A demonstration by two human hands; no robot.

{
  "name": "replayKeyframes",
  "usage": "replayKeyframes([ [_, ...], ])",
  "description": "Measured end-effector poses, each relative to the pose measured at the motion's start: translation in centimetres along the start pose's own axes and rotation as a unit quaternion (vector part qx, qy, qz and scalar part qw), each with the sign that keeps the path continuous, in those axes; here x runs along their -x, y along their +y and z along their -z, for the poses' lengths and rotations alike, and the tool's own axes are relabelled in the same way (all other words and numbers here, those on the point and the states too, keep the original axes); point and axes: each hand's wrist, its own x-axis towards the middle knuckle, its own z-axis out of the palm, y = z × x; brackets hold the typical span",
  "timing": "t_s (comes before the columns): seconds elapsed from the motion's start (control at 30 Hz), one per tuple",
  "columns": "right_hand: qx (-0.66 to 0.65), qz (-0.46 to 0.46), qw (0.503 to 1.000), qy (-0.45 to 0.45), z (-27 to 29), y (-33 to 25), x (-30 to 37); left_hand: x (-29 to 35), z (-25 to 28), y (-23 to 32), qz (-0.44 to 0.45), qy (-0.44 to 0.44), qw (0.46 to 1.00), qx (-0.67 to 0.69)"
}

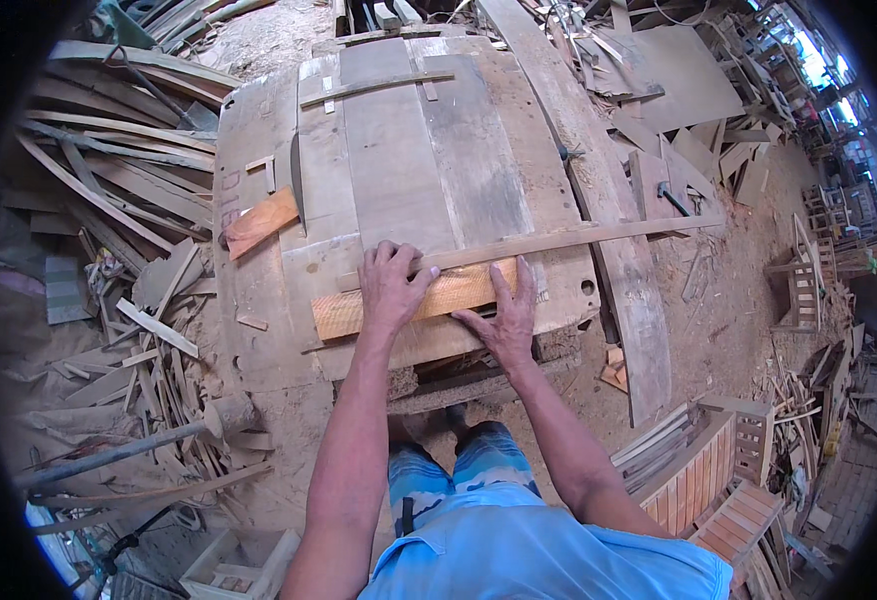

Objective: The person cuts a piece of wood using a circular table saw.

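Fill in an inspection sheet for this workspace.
Surface: worn, dusty plank table.
Job's things: orange block; long strip along its far edge, running past the table's right side.
Clutter: orange offcut and thin stick on the table; scrap wood heaped left.
Grip: left hand over strip and block; right hand across the block's right end.
Cables: none clearly made out.
Surroundings: slatted furniture; littered floor.

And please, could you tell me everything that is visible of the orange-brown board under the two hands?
The orange-brown board looks like bare wood, short and straight-edged, its face marked with fine rough texture. It lies on the worktable near the person's side, slightly slanted, its left end closer to the body. The left hand and right hand rest over it, partly hiding it. A long strip runs along its far edge.
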Motion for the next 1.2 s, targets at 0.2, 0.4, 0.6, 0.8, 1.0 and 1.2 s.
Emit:
replayKeyframes([
  [0.2,0.071,0.037,0.997,-0.015,1.1,-1.3,-0.5,3.4,-1.6,0.1,-0.085,0.121,0.972,-0.184],
  [0.4,0.121,0.194,0.96,-0.16,0.1,-2.0,-4.9,3.2,-2.1,-0.4,-0.068,0.136,0.98,-0.128],
  [0.6,0.138,0.258,0.933,-0.21,-0.5,-1.9,-6.8,2.7,-1.6,-0.5,-0.057,0.13,0.983,-0.113],
  [0.8,0.094,0.262,0.943,-0.184,-1.8,-2.0,-11.1,-1.5,-1.4,-1.7,-0.054,0.146,0.982,-0.11],
  [1.0,0.107,0.264,0.941,-0.183,-3.7,-2.2,-14.8,-5.6,-0.9,-2.5,-0.045,0.151,0.981,-0.112],
  [1.2,0.117,0.256,0.942,-0.182,-3.8,-2.6,-15.6,-6.3,-1.4,-3.2,-0.049,0.144,0.983,-0.103],
])
